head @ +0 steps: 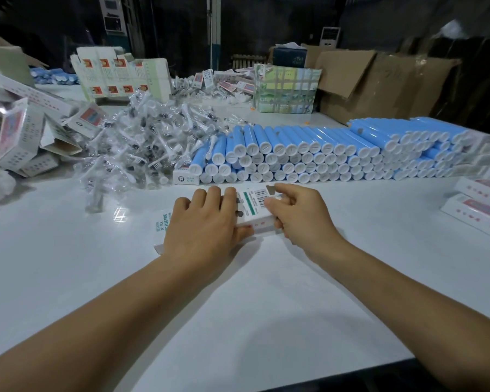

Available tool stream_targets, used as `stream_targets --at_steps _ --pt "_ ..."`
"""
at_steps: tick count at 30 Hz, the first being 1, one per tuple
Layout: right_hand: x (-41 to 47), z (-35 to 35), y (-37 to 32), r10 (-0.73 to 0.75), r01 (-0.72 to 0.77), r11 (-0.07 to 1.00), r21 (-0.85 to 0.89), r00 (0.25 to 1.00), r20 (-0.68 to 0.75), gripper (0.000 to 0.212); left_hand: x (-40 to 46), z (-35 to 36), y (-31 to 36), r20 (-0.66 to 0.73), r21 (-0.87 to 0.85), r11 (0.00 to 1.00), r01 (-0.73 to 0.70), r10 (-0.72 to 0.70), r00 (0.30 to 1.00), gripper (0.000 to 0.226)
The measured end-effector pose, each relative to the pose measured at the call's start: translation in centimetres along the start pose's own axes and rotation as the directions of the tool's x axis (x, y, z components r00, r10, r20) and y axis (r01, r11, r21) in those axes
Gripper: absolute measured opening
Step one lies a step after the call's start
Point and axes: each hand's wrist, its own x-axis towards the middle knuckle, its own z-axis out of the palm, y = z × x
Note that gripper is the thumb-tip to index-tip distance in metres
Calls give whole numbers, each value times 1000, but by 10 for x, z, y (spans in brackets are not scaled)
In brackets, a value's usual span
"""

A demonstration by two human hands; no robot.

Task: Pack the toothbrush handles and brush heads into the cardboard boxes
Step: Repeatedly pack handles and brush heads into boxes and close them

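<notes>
Hands first: your left hand (207, 219) lies over the near half of the small cardboard box (252, 210) with fingers spread, thumb pressed against its near side, while your right hand (297, 213) pinches its far-right end, fingers curled round the barcode corner. That box lies on the white desk (266, 306), and you cannot see from here whether anything is inside it or whether its end flap is tucked.

Just beyond the box, blue toothbrush handles (309, 154) are stacked in a long wall several layers deep, white end caps facing you. Beyond the box to the left sprawls a heap of bagged brush heads (142, 142). So the work looks far from finished: most stock is still unpacked.

Left of the box, several opened printed cartons (17, 137) lie tumbled, their contents unclear. Right of the box, a few closed flat cartons (481, 205) sit at the desk's edge, probably finished ones. Farther behind the handles stand a block of upright flat-packed boxes (122, 77) and large brown shipping cartons (379, 83), interiors hidden.
</notes>
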Motion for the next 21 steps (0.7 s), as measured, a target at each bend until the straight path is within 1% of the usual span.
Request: stream_targets --at_steps 2,5,6,11,14,15,16,18,19,20,21 --pt "-1 0 1 -5 5 1000 23 1000 -10 11 0 0 0 4 0 1000 2 -2 1000 69" --pt "-3 0 0 -31 31 999 30 1000 5 23 0 -1 -1 -4 -2 1000 -5 5 1000 71" --pt "-4 0 -2 -29 28 999 40 999 15 24 -1 -1 -1 -11 -10 1000 -10 10 1000 71" --pt "-4 -2 -1 -34 27 996 82 996 78 20 -2 -1 -2 -19 -15 1000 -22 22 1000 71" --pt "-6 -3 -3 -87 85 996 28 991 100 20 -1 -1 -2 -11 -19 1000 -6 6 1000 73" --pt "-5 -3 -2 -125 126 992 -1 989 76 20 -1 -1 -2 -11 -28 1000 2 -3 1000 75" --pt "-4 -4 -1 -164 164 986 -25 986 15 18 0 -1 -2 -13 -42 999 13 -13 1000 77" --pt "3 -8 2 -198 194 980 -35 962 -187 16 1 -1 -4 -23 -62 997 36 -38 999 80" --pt "7 -10 4 -147 159 987 19 947 -285 19 2 -1 -5 -26 -67 997 46 -48 999 81" --pt "10 -11 4 -25 81 984 157 944 -330 23 2 0 -6 -26 -71 996 54 -56 998 82" --pt "12 -11 4 141 -26 930 368 947 -290 27 3 -1 -6 -26 -75 995 61 -63 998 83"
